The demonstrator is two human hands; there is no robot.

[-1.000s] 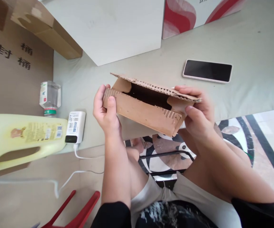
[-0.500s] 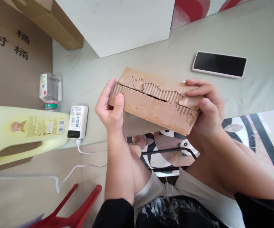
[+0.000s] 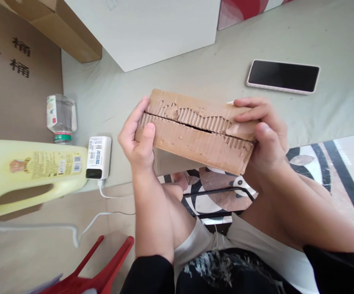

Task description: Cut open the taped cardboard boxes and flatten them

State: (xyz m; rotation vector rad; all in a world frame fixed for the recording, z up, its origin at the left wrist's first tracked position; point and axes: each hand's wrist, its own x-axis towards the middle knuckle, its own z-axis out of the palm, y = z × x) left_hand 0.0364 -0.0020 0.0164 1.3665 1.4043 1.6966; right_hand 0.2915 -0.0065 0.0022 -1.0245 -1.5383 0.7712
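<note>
A brown cardboard box [image 3: 192, 141] is held up in front of me over the table's near edge, tilted down to the right. Its seam runs lengthwise, with torn paper and bare corrugation along it. My left hand [image 3: 139, 141] grips the left end, thumb on the near flap and fingers behind. At the right end my right hand [image 3: 267, 136] is closed round the box, thumb and fingers on the corner. The underside of the box is hidden.
A phone [image 3: 283, 76] lies at the right of the table [image 3: 333, 110]. Behind stands a white box [image 3: 155, 32]. On the left are a clear bottle [image 3: 62, 116], a white power bank [image 3: 99, 157] with a cable, a yellow jug [image 3: 39, 167] and large cartons [image 3: 17, 102]. A red stool [image 3: 100, 277] stands below.
Both hands still hold the box. It has shifted slightly left and tipped a little, so its near flap shows more. The camera view has moved slightly.
</note>
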